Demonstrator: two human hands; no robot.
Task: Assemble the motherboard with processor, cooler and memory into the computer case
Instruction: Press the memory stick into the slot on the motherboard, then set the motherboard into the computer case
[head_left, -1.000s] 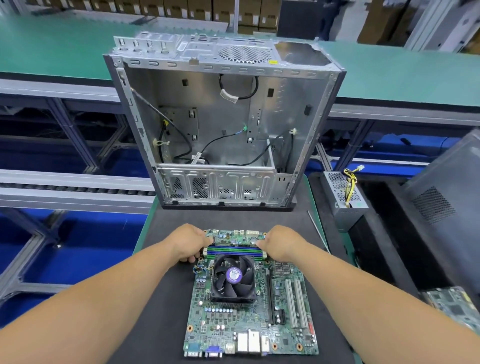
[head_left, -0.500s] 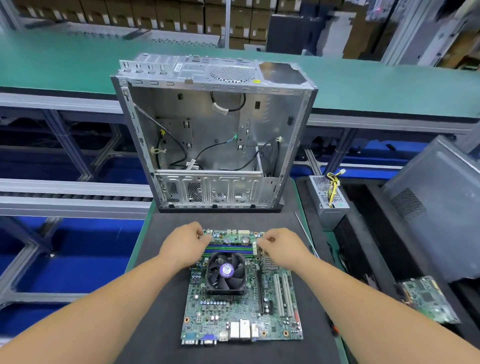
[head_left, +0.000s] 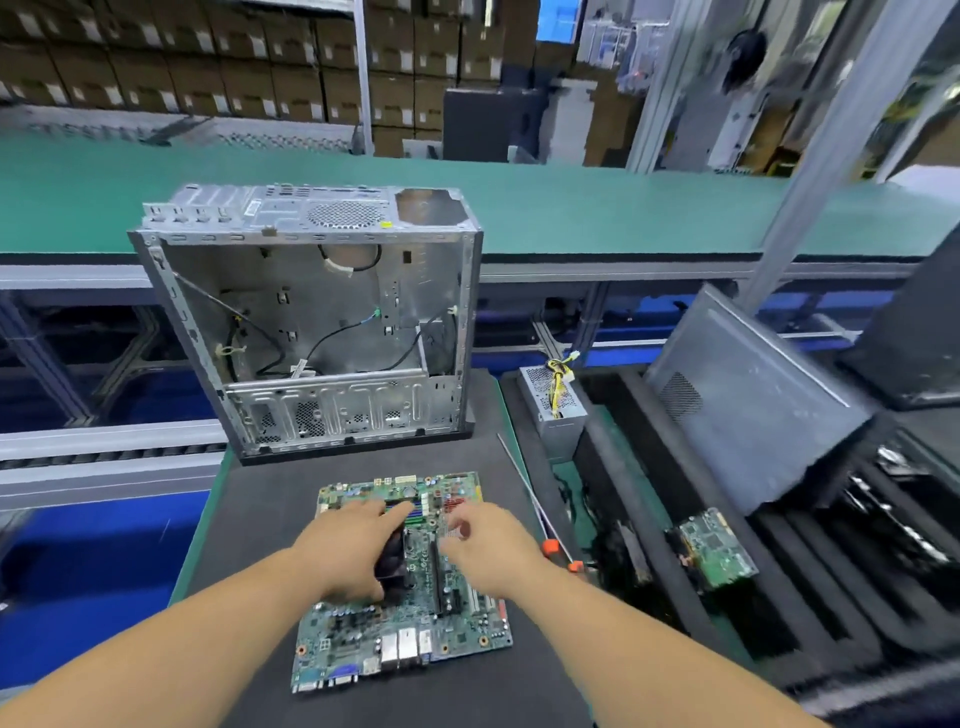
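The green motherboard (head_left: 400, 631) lies flat on the black mat (head_left: 249, 519) near me, ports toward me. Its black cooler (head_left: 393, 558) sits mid-board, and green memory sticks (head_left: 413, 512) show at the far edge. My left hand (head_left: 345, 551) is wrapped over the cooler, fingers across its top and thumb at its near side. Just to the right, my right hand (head_left: 488, 553) hovers over the board with loosely curled fingers and holds nothing; it is blurred. The open metal computer case (head_left: 311, 322) stands behind the board, its hollow side facing me with loose cables inside.
A long screwdriver (head_left: 527, 501) with an orange handle lies right of the mat. A power supply (head_left: 553, 410), a grey side panel (head_left: 753, 415) and a small circuit board (head_left: 714, 551) rest in black foam trays on the right. A green conveyor (head_left: 623, 208) runs behind the case.
Both hands left the memory sticks at the board's far edge and came back toward me. The left now covers the cooler. The view has pulled back and tilted up.
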